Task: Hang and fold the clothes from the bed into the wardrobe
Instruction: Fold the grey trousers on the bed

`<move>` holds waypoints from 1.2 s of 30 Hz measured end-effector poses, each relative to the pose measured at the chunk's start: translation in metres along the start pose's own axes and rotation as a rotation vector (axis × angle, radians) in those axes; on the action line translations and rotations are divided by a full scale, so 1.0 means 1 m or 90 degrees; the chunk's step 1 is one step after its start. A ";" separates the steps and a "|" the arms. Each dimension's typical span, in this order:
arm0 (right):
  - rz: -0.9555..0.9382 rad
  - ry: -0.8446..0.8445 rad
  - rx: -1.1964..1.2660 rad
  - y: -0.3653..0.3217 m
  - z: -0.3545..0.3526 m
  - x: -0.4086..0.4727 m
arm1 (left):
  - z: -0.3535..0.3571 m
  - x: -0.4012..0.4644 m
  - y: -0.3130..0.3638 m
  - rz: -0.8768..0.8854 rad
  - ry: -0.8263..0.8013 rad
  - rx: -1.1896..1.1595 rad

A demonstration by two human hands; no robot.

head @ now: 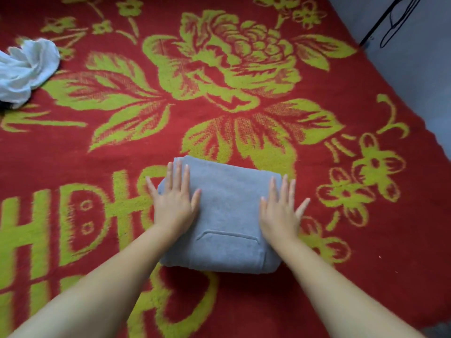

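Note:
A grey garment (225, 215), folded into a thick rectangle with a pocket seam showing near its front, lies on the red bed cover (244, 118) patterned with yellow-green flowers. My left hand (174, 201) lies flat on the garment's left side, fingers straight and spread. On the right side my right hand (280, 211) presses down the same way, palm flat. A crumpled white garment (26, 69) sits at the far left edge of the bed. The wardrobe is not in view.
The bed's right edge runs diagonally at the upper right, with grey floor (415, 69) beyond it. A black cable and a thin dark rod (390, 23) stand on that floor in the top right corner.

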State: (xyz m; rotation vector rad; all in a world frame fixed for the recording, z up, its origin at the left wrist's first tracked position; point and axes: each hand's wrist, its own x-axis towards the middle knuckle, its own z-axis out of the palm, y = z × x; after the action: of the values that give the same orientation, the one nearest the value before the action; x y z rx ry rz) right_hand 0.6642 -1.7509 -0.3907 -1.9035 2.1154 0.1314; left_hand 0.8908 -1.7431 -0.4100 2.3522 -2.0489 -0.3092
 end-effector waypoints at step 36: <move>-0.279 -0.087 -0.102 -0.032 -0.060 -0.057 | -0.070 -0.060 0.015 0.315 -0.052 0.171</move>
State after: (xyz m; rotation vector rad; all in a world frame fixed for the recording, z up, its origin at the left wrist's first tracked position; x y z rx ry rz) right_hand 0.6909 -1.7157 -0.3143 -2.3279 1.5982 0.3317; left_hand 0.8789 -1.6947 -0.3309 1.8693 -2.7642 -0.1252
